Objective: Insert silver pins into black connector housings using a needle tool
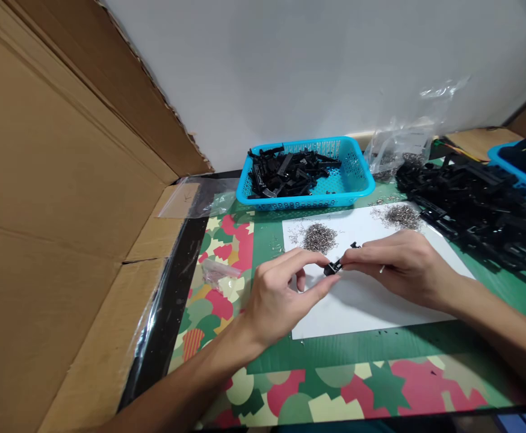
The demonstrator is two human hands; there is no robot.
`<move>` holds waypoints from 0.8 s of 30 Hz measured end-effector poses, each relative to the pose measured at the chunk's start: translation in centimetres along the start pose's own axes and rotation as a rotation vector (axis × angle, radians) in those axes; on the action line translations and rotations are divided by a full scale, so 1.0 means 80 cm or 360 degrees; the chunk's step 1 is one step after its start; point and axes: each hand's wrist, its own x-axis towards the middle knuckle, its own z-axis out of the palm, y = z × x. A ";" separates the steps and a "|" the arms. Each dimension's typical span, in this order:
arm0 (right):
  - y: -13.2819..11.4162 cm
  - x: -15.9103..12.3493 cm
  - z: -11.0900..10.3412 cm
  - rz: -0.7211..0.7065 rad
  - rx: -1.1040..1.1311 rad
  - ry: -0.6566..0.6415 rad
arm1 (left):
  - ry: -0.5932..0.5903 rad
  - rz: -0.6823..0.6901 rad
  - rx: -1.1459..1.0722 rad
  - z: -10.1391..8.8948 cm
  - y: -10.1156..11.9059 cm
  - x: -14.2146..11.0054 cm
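Note:
A small black plastic part (332, 269) is held above the white sheet (335, 319), between both hands. My left hand (283, 291) pinches its near end between thumb and index finger, the other fingers curled. From the other side, my right hand (401, 264) closes its fingertips on the part, hiding its middle. A dark end of it sticks out beyond the right fingers. Something thin and pale shows under the right fingers, too small to name. Just behind the hands lies a pile of tiny metal pieces (319, 239), with a second metal pile (402, 216) farther right.
Behind the sheet stands a blue basket (306, 202) of black plastic parts. More black parts (484, 198) are heaped at right, near another blue basket (520, 171). Clear bags (401, 144) lie at the back; a small bag (220, 273) lies left. Cardboard (64, 180) walls the left side.

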 end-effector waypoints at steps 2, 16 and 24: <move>-0.001 0.002 -0.004 0.0042 0.0021 -0.0048 | -0.0007 -0.0002 -0.0003 0.001 0.000 0.000; -0.017 0.015 -0.013 0.0566 0.0029 0.0467 | -0.0178 0.0121 0.0182 0.012 -0.004 -0.006; -0.016 0.019 0.009 0.1142 0.1405 0.0357 | -0.0164 0.0198 0.0237 0.013 -0.006 -0.005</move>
